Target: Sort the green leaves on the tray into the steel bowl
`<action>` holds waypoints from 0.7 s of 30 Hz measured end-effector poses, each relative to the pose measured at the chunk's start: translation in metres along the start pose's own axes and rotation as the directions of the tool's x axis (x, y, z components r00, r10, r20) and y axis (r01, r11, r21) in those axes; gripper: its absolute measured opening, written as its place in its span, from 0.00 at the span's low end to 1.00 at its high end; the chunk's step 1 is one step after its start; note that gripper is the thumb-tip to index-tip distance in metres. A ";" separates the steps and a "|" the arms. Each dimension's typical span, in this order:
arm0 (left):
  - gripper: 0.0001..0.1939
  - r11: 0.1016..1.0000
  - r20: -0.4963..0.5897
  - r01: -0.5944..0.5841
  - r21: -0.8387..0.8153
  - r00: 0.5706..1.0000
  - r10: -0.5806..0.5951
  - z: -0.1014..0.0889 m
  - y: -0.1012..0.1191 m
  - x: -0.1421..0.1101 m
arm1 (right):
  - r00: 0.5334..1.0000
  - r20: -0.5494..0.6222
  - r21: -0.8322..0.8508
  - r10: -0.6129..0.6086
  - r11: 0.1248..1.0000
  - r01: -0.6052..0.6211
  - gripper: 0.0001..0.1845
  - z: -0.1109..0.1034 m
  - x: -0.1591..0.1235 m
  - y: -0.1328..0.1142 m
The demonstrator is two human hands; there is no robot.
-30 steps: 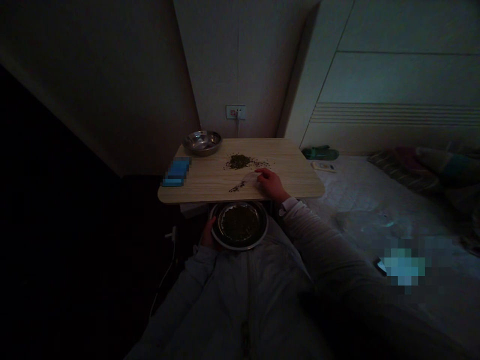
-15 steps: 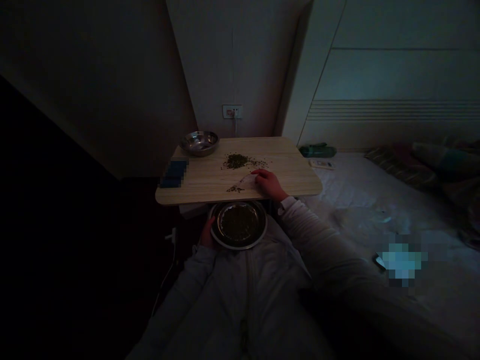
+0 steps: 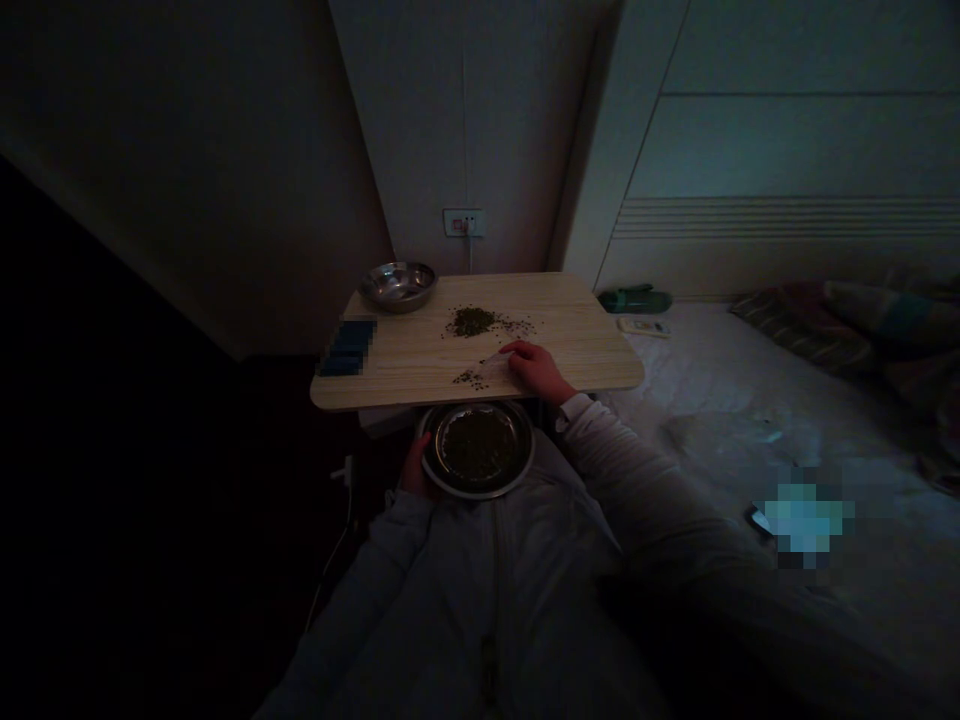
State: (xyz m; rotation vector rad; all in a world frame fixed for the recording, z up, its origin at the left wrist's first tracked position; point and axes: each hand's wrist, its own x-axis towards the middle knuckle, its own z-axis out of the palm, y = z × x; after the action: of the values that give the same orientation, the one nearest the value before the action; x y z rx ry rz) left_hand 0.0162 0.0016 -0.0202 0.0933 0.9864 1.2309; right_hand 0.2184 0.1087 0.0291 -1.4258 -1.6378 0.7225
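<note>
The room is dim. My left hand (image 3: pixel 414 472) grips the left rim of a round metal plate (image 3: pixel 477 450) full of small dark grains, held just under the near edge of a light wooden table (image 3: pixel 592 350). My right hand (image 3: pixel 534 368) rests on the table top, fingers curled on a small pale card or scraper (image 3: pixel 495 365) that touches a little clump of grains (image 3: pixel 467 377). A bigger heap of the same grains (image 3: pixel 473 321) lies further back on the table.
An empty steel bowl (image 3: pixel 398 284) stands at the table's far left corner, a blurred blue thing (image 3: pixel 346 346) at its left edge. A wall socket (image 3: pixel 459 222) sits behind. A bed (image 3: pixel 750 420) with pillows (image 3: pixel 825 320) fills the right side.
The little clump of grains has been drawn nearer the table's front edge by my right hand. The left hand keeps the plate in the same place.
</note>
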 end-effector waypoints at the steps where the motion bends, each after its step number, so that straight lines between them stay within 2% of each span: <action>1: 0.12 1.000 0.000 -0.001 0.005 1.000 0.001 0.000 0.000 0.000 | 1.000 -0.006 0.003 -0.003 1.000 0.003 0.18 0.000 0.000 0.001; 9: 0.10 0.999 0.021 -0.036 0.009 0.999 0.035 -0.005 -0.002 0.004 | 1.000 0.027 0.008 -0.010 1.000 0.010 0.17 0.000 -0.001 0.001; 15: 0.14 1.000 -0.048 0.006 -0.010 0.999 -0.007 0.003 0.001 -0.001 | 0.997 0.073 0.005 0.012 1.000 -0.012 0.17 -0.001 -0.004 -0.003; 21: 0.10 1.000 -0.013 -0.011 -0.014 1.000 0.011 -0.004 -0.001 0.005 | 0.996 0.089 0.015 0.015 1.000 -0.017 0.18 -0.002 -0.005 -0.005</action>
State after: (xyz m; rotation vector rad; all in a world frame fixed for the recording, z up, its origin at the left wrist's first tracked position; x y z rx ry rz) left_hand 0.0143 0.0031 -0.0263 0.0797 0.9895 1.2494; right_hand 0.2177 0.1026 0.0330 -1.4148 -1.6864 0.8164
